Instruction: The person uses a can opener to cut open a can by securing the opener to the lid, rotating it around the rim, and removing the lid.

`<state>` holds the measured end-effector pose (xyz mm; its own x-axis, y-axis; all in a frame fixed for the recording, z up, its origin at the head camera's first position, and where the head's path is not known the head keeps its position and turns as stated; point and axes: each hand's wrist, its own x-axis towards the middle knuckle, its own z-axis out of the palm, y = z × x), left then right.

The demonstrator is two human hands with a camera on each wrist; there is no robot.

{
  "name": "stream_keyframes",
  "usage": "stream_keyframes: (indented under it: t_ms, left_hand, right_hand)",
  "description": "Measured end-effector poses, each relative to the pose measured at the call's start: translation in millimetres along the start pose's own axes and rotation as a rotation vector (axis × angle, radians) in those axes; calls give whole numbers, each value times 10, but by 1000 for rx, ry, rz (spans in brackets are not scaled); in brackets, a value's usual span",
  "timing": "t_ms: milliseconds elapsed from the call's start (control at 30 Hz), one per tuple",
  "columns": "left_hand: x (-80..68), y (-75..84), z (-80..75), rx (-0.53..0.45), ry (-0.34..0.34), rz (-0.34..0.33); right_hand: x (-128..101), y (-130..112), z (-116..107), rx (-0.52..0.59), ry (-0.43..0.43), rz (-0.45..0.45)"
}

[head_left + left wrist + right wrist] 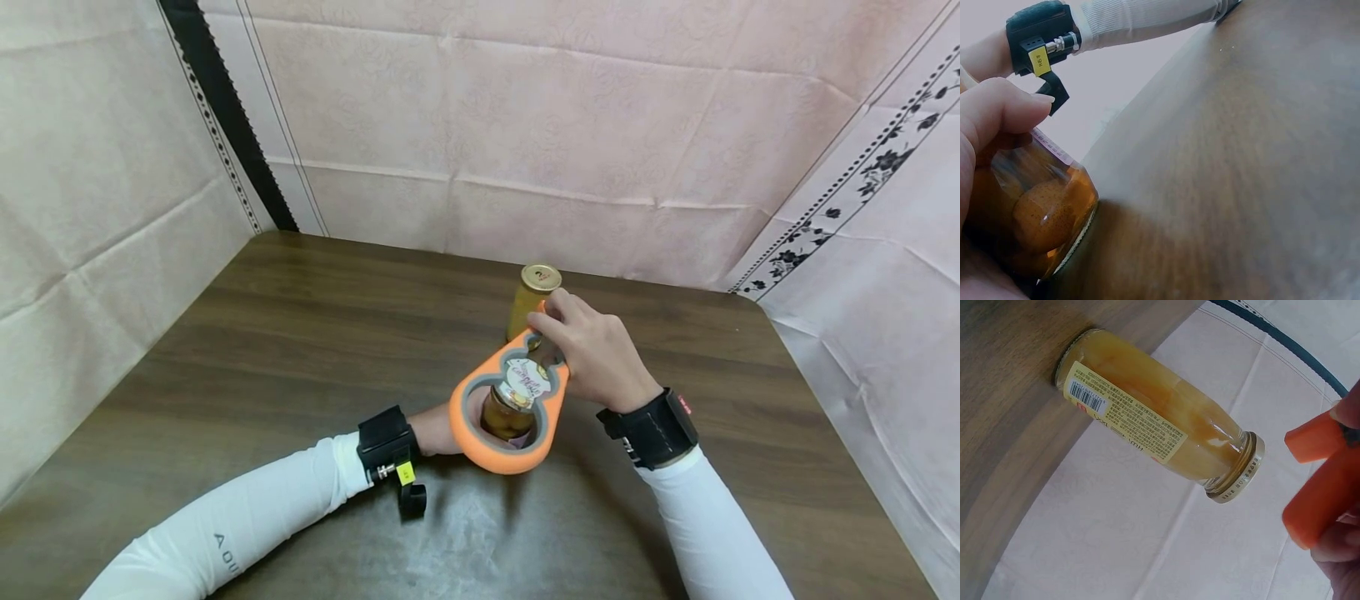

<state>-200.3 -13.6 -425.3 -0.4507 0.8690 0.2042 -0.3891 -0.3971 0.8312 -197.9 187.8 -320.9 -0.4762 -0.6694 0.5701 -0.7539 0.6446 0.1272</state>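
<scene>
A glass jar (504,414) of amber liquid and round fruit stands on the brown table (300,350). My left hand (444,430) grips its side; the opener hides most of the fingers. In the left wrist view the jar (1035,219) fills the lower left under my fingers (997,115). An orange and grey jar opener (510,400) lies over the jar's lid, with its wide ring around the jar. My right hand (573,346) grips the opener's narrow far end. The right wrist view shows that orange end (1322,481) pinched in my fingers (1338,556).
A bottle of yellow juice (529,305) with a gold cap stands just behind the opener, close to my right fingers; it also shows in the right wrist view, bottle (1147,431). Pale cloth walls (525,125) enclose the table at the back and on both sides.
</scene>
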Motion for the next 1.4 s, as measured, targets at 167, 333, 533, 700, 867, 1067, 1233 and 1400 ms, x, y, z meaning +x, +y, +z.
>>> stream_keyframes:
  t_ms: [167, 333, 533, 700, 867, 1067, 1233, 1400]
  left_hand:
    - [50, -121, -187, -119, -23, 6]
    - [95, -31, -34, -500, -3, -47]
    - [-31, 131, 187, -193, 22, -36]
    - [-170, 168, 258, 772, 129, 104]
    - [-216, 92, 192, 845, 159, 126]
    - [-199, 53, 105, 862, 94, 121]
    - [-93, 118, 163, 71, -111, -43]
    - [81, 178, 262, -1421, -27, -501]
  right_hand:
    - [-13, -8, -13, 11, 13, -2]
    - [-26, -17, -34, 23, 7, -3]
    - [-37, -28, -54, 34, 33, -14]
    - [-48, -20, -56, 70, 38, -8]
    - [-71, 0, -89, 82, 40, 10]
    - [-100, 20, -86, 96, 29, -5]
    - [-136, 25, -66, 138, 28, 8]
    - [-157, 2, -50, 166, 40, 37]
